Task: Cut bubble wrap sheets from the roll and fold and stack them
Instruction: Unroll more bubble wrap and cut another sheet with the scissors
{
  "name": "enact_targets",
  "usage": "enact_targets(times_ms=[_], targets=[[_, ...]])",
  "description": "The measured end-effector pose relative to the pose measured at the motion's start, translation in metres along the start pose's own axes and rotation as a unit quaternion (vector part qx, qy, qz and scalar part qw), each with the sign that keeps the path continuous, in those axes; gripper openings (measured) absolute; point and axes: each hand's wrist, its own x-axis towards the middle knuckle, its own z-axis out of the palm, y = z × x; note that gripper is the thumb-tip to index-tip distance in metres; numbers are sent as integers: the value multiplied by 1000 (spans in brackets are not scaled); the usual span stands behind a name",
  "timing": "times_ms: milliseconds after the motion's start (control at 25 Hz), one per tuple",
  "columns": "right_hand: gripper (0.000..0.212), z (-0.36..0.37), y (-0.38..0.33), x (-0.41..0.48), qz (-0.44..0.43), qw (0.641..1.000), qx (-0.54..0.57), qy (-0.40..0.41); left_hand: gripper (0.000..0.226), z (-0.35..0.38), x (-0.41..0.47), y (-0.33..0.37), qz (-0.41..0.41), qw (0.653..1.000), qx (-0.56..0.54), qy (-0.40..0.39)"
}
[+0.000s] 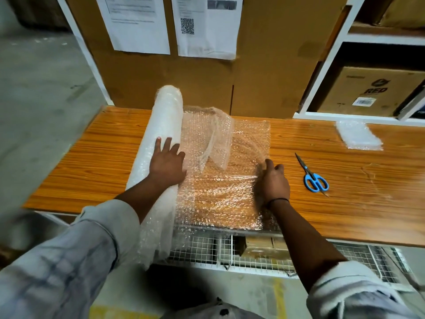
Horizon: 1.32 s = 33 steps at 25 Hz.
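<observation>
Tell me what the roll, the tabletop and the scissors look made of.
Roll: plastic bubble film, milky white where layered; the unrolled sheet is clear with visible bubbles. Tabletop: glossy orange wood grain, probably laminate. Scissors: dark metal blades, blue handles, likely plastic.

We counted one bubble wrap roll, one unrolled sheet, one stack of folded sheets, one pair of scissors, two papers and two hands.

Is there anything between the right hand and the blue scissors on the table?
Nothing visible. Only bare table lies between the right hand, which pinches the bubble wrap sheet, and the scissors to its right.
</observation>
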Motion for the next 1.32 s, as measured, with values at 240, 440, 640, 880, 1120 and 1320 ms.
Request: enact_targets(times_ms=[240,440,640,880,1120,1320], targets=[[44,-14,38,9,5,998,-60,9,68,-9,6,-15,4,999,-41,-31],[43,-12,21,-1,-54,981,-168,85,66,-19,8,10,-3,995,-99,-28],[57,28,-22,-34,-133,990,-39,-16,70,-21,13,67,5,984,-177,-24],[64,40,-5,-45,-97,994,-44,-36,47,-35,27,123,-40,984,-175,-4],[71,35,-1,-44,-108,992,-44,-45,30,-39,33,101,-50,984,-163,44],[73,37,0,-41,-112,990,-57,-58,36,-34,22,25,-157,973,-143,88]])
